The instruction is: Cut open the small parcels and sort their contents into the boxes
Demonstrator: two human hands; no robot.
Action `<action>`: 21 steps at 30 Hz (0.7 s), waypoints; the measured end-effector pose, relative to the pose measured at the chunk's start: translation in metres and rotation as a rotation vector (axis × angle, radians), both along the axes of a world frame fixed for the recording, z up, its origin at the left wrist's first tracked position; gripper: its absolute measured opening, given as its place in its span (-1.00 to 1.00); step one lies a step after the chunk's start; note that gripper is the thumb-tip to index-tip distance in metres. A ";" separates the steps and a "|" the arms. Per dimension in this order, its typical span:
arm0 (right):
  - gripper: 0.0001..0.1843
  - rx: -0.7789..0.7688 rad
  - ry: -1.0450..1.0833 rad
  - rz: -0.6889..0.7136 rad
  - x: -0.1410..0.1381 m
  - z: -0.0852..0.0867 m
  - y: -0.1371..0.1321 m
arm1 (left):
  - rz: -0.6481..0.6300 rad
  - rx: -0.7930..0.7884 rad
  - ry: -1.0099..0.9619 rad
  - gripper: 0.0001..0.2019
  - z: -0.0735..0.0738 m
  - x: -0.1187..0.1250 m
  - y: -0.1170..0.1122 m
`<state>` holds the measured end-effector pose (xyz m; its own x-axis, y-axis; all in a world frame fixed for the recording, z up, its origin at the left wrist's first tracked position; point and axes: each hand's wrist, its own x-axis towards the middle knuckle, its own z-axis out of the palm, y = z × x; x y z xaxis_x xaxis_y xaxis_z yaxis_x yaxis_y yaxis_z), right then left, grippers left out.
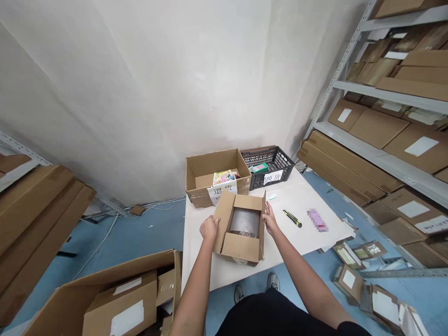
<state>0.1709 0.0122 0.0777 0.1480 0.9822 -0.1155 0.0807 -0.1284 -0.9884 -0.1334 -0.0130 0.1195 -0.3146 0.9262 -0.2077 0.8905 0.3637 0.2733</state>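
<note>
A small cardboard box [241, 246] rests on the white table [199, 273], its flaps folded outward. Inside lies something wrapped in clear plastic [244, 221], its kind not readable. On the left flap my left hand [209, 228] is closed, thumb on the edge. My right hand [269, 219] grips the right flap, its fingers partly behind the cardboard. To the right of the box lie a yellow and black utility knife [292, 218] and a blurred pink item [318, 220]. A small white and blue item [272, 197] is near my right hand.
Behind stand a labelled carton [196, 191] with colourful packets and a black plastic crate [285, 163] holding a green packet. A large carton of parcels [70, 294] is at lower left. Shelves [392, 95] full of boxes line the right; parcels [350, 280] lie on the floor.
</note>
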 end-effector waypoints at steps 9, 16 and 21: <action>0.05 -0.115 0.006 -0.163 0.061 -0.026 -0.039 | -0.396 0.038 -0.035 -0.65 -0.032 0.076 -0.021; -0.26 -0.119 -0.572 -0.143 0.074 -0.046 -0.052 | -0.594 -0.123 -0.359 -0.35 -0.010 0.065 -0.023; -0.35 -0.175 -0.852 0.010 0.034 -0.043 -0.056 | -0.588 -0.227 -0.537 -0.35 0.000 0.018 -0.050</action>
<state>0.2044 -0.0437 0.0351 0.2445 0.9623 -0.1188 0.7859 -0.2684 -0.5570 -0.1151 -0.0627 0.1195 0.4034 0.8261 -0.3936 0.7217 -0.0229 0.6918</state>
